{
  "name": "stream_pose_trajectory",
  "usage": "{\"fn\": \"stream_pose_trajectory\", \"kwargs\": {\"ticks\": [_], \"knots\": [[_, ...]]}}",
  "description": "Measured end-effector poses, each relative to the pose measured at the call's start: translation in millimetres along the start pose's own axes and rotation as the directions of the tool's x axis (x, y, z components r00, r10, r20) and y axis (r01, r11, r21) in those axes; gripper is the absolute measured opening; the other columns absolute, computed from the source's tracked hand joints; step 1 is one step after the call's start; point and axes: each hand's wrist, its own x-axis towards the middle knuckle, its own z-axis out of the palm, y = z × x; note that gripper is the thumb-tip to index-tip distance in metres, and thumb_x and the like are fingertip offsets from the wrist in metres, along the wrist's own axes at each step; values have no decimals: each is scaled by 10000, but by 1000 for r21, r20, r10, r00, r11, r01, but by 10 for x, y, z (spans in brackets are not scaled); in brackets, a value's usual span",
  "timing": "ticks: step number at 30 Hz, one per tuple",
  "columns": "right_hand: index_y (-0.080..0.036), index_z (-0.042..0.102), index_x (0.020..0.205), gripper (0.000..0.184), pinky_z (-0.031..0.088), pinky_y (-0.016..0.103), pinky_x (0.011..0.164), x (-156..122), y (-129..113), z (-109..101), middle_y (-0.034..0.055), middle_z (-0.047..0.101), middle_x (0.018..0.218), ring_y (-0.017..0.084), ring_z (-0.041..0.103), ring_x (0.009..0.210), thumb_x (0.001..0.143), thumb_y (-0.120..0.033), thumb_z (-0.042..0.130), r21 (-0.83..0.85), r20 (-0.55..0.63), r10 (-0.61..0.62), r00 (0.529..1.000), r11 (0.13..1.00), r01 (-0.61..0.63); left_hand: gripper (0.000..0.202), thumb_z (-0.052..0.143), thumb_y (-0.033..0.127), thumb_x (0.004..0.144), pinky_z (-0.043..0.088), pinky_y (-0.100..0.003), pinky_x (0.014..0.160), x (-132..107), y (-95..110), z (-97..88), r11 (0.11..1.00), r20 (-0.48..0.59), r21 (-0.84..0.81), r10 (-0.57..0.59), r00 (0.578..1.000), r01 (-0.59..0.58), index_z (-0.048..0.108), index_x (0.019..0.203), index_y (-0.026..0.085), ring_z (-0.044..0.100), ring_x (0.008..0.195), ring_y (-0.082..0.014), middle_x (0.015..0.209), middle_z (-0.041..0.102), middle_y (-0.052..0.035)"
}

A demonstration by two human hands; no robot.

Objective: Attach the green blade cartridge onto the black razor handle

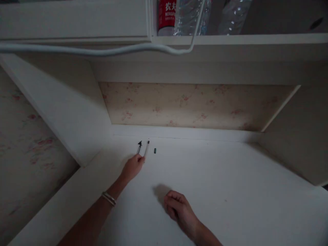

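Two slim, pen-like sticks lie near the back left of your tabletop [217,171], side by side and slightly apart. Your left hand [133,167] reaches out to their near ends. The white stick [147,149] has a dark tip pointing toward the back edge, and its near end meets your fingertips. The dark-topped stick [139,149] is just to its left, its lower end running up to your knuckles. You have that grip's thumb and fingers drawn close together, but I cannot tell whether they pinch either stick or only touch it.

Just right of the white stick, a small dark green piece [155,150] lies by itself. Your right hand [179,210] is nearer to you, curled into a loose fist, casting a shadow to its left; the inside of that grip is hidden. You wear a silvery bracelet [109,198] on your left wrist. Above, a shelf [256,39] holds a red-labelled bottle [167,17] and clear bottles [188,17], with a white cable [102,52] crossing in front.
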Motion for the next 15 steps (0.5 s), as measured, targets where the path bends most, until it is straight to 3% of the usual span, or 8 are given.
{"fn": "stream_pose_trajectory", "kwargs": {"ticks": [3, 8, 15], "knots": [[-166, 502, 615, 254, 107, 240, 413, 8, 2, -2, -87, 342, 410, 54, 207, 391, 768, -330, 619, -6, 1, -14, 1000, 1000, 14, 270, 406, 375, 851, 393, -283, 665, 249, -140, -67, 990, -46, 110, -79, 996, 84, 591, 841, 178, 611, 787, -222, 821, 663, -86], [-171, 477, 598, 293, 115, 239, 408, 10, -18, 4, -88, 338, 416, 52, 204, 392, 770, -355, 627, 6, 1, -13, 1000, 1000, 13, 333, 386, 386, 867, 420, -316, 700, 472, -247, -39, 961, -75, 234, -134, 988, 148, 601, 937, 142, 620, 875, -266, 982, 654, -156], [-162, 514, 611, 239, 103, 230, 386, 28, -4, 3, -93, 341, 391, 45, 202, 367, 739, -317, 644, 44, -8, -13, 1000, 999, 14, 399, 343, 373, 891, 439, -304, 772, 648, -293, 42, 942, -39, 321, -94, 995, 102, 637, 947, 110, 610, 939, -248, 1046, 631, -175]]}}
